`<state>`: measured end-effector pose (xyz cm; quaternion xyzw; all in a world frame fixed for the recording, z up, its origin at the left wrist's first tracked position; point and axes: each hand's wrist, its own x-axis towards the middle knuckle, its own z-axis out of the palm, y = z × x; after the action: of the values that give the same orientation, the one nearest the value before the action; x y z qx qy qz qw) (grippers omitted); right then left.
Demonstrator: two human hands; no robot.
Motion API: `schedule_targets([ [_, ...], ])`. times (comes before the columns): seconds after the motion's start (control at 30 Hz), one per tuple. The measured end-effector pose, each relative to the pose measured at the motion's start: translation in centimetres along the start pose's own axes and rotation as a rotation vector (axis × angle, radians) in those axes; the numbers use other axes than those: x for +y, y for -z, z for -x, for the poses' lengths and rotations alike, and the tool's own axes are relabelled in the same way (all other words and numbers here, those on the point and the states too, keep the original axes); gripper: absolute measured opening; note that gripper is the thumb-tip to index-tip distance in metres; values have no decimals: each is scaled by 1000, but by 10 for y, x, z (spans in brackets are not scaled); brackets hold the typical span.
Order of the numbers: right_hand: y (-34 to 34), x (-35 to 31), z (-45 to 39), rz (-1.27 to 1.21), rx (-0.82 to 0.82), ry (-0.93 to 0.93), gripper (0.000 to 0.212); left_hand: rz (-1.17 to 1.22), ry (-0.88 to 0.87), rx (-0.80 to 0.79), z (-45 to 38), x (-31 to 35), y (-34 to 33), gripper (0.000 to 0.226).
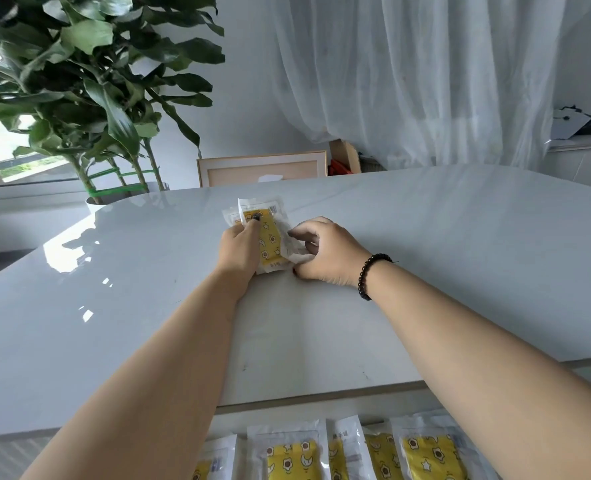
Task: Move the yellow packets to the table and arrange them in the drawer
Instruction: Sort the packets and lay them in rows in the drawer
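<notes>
the left hand (pixel 239 249) has its fingers curled over the near left edge of a small stack of yellow packets (pixel 269 242), thumb laid across the top packet's printed face. the right hand (pixel 325 252) pinches the clear plastic margin on the stack's right side, fingers bent and tucked against the wrapper, thumb tip down by the stack's near corner. a dark beaded bracelet (pixel 370 275) circles the right wrist. both forearms reach forward from the bottom of the view.

the stack lies on the white table (pixel 460 254), near its middle and slightly toward the far edge; how many packets it holds cannot be told. each shows a yellow panel with star and flower prints inside a clear wrapper.

below the table's near edge, more yellow packets in the drawer (pixel 356 452) stand side by side in a row, partly cut off by the frame.

beyond the table stand a large leafy potted plant (pixel 89 74), a framed panel (pixel 262 171) leaning against the wall, and a sheer white curtain (pixel 425 74).
</notes>
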<state>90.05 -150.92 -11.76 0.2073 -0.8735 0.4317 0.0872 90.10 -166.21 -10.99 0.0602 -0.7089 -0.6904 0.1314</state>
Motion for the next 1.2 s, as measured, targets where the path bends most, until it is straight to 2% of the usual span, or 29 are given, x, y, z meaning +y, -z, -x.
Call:
schedule_targets([
  [0.1, 1, -4, 0, 167, 200, 146, 14, 32, 0, 61, -3, -1, 3, 24],
  [0.17, 5, -7, -2, 116, 443, 211, 14, 53, 4, 66, -3, -2, 4, 22],
  [0.23, 12, -11, -3, -76, 642, 155, 11, 47, -3, 64, -2, -2, 5, 21],
  [0.3, 17, -13, -4, -373, 737, 46, 4, 31, -20, 58, -2, -2, 4, 20],
  [0.4, 17, -10, -3, -621, 701, -61, 10, -1, -71, 11, 3, -1, 1, 18],
  [0.57, 11, -3, -2, -679, 572, -117, 8, -46, -129, -161, 12, 3, -3, 18],
  [0.67, 11, -4, -2, -705, 545, -110, 9, -145, -188, -290, 18, 3, -4, 4],
  [0.77, 12, -4, -1, -760, 525, -109, 10, -273, -185, -344, 19, 2, -6, 26],
  [0.83, 12, -3, -2, -744, 540, -121, 12, -311, -180, -336, 18, 1, -7, 32],
  [1.0, 15, 1, -5, -713, 536, -109, 35, -230, -195, -246, 16, 0, -5, 25],
  [1.1, 16, 5, -7, -778, 533, -121, 40, -19, -171, -77, 13, 4, 0, 23],
  [1.2, 15, 8, -9, -750, 460, -127, 41, 190, -157, 33, 9, 7, 8, 20],
])
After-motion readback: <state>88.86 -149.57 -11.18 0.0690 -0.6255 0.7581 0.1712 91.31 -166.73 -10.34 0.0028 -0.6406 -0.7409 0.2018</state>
